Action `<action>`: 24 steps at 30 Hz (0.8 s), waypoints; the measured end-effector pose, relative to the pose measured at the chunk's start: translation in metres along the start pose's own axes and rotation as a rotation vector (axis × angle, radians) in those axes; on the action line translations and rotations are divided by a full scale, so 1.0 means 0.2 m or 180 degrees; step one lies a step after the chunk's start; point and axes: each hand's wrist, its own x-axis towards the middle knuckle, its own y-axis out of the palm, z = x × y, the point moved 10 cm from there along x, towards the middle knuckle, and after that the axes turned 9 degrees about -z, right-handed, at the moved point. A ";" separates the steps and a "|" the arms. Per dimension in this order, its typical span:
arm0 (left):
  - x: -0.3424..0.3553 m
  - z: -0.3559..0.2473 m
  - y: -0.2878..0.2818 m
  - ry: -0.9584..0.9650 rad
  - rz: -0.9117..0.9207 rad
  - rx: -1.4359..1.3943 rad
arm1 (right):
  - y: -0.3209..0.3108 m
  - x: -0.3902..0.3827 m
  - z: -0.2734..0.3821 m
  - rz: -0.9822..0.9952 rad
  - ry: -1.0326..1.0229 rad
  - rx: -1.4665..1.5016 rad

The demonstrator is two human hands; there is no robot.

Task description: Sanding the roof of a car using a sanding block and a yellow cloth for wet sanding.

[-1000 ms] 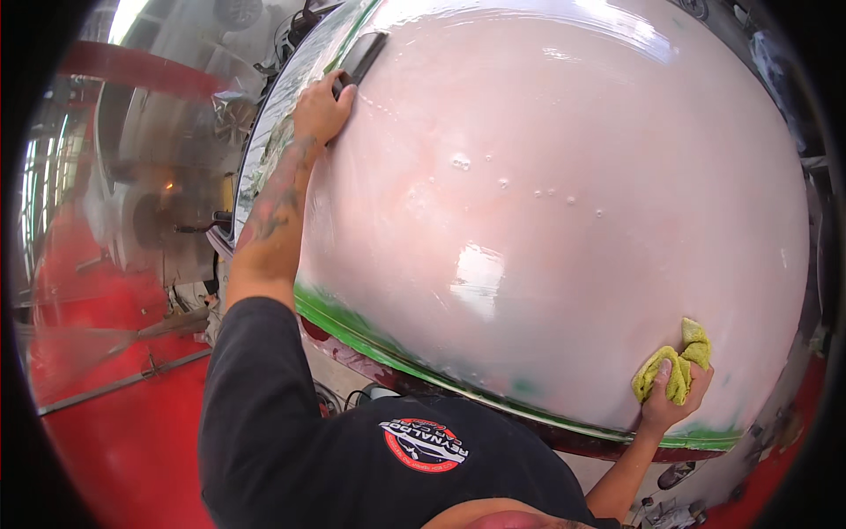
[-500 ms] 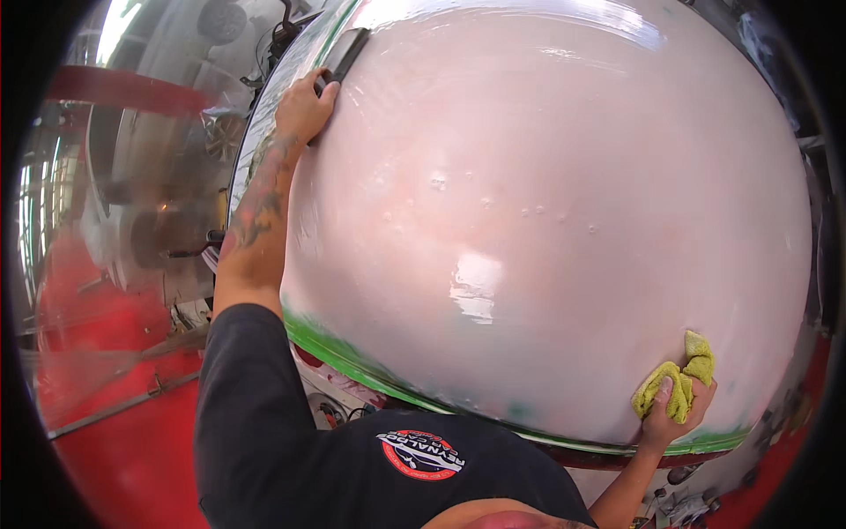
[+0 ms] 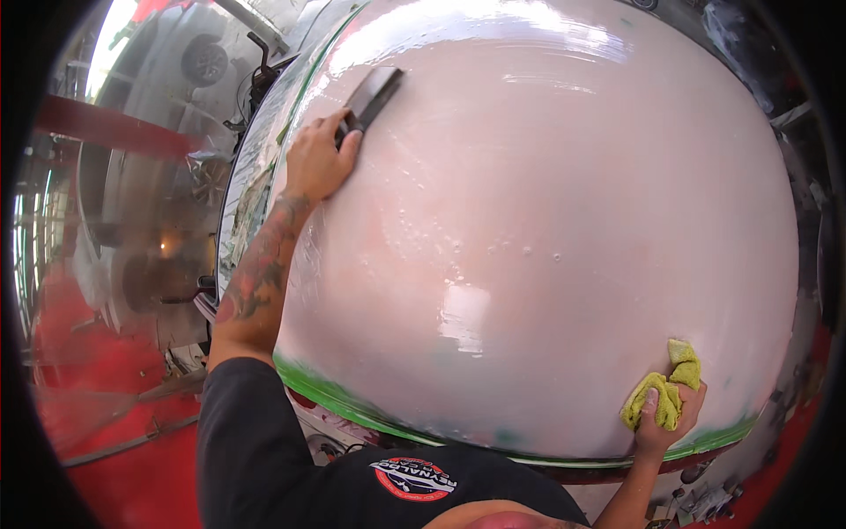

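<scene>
A long, dark sanding block [image 3: 377, 93] lies slantwise on the wet, pale pink car panel [image 3: 573, 203], toward its far left. My left hand [image 3: 319, 160] is closed round the near end of the block, and the palm side is hidden. Low on the right, my right hand [image 3: 675, 427] grips a bunched yellow-green cloth [image 3: 653, 398] against the panel near its close edge. Water streaks and small bubbles show on the surface around the block and the middle.
Green masking tape [image 3: 348, 408] runs along the panel's near edge. Masking film [image 3: 251, 198] covers the part beyond the left edge. Farther left, a car wheel [image 3: 204, 60] and a red-marked floor [image 3: 132, 458] show through a hazy sheet.
My left hand has slid the sanding block rightward and a little nearer across the panel. My right hand holds the cloth in about the same place. The whole view has shifted slightly.
</scene>
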 end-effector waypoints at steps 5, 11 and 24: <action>0.38 0.50 0.14 -0.0711 0.0081 0.0751 | 0.04 0.01 0.05 -0.0046 0.0074 0.0264; -0.42 -0.49 -0.15 0.1026 0.0110 -0.0591 | 0.01 0.00 0.02 -0.0060 0.0159 0.0113; 0.25 -0.04 0.16 -0.0278 -0.0011 0.0206 | 0.05 0.02 0.03 -0.0059 0.0108 0.0184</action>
